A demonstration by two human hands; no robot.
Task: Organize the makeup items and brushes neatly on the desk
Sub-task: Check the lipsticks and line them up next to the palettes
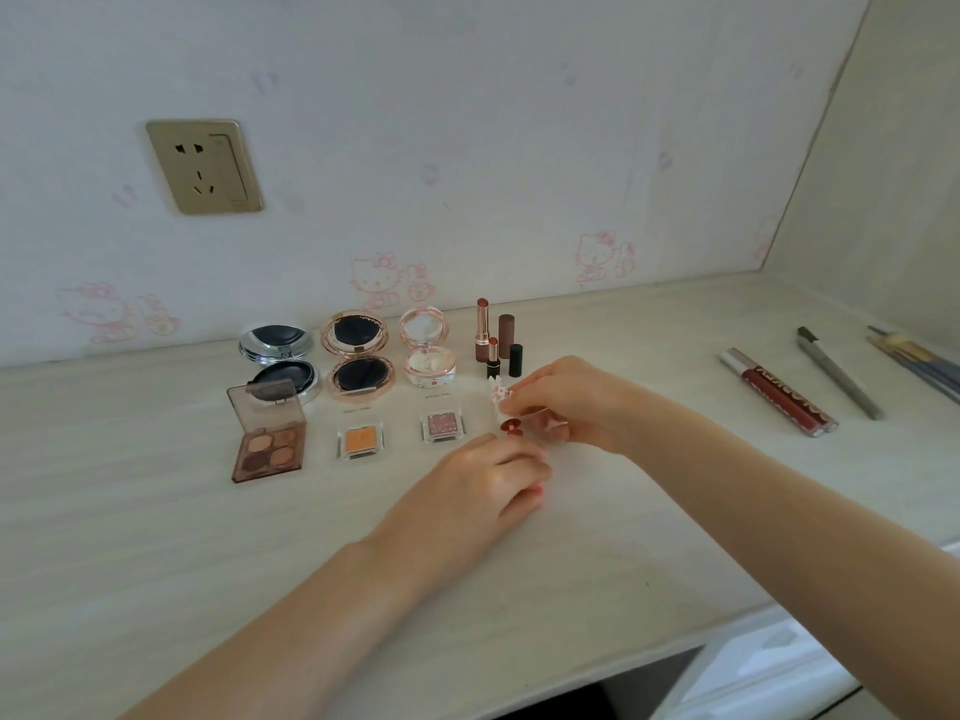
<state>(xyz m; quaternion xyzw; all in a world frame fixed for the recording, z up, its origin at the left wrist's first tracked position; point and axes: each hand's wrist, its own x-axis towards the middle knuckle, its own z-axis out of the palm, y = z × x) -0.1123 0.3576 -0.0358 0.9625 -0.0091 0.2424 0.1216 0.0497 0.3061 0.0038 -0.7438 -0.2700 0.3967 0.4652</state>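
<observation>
Right hand [566,402] pinches a patterned lipstick [502,396], left hand [488,480] curled, grip unclear; labels unreadable.

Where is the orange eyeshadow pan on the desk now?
In the head view, the orange eyeshadow pan lies left of centre, between the brown four-colour palette and the pink glitter pan.

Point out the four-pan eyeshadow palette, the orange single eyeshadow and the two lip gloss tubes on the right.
four-pan eyeshadow palette [269,449], head view, on the pans of its open base.
orange single eyeshadow [359,440], head view, on the orange pan.
lip gloss tubes [779,396], head view, on the dark red barrel.
</observation>
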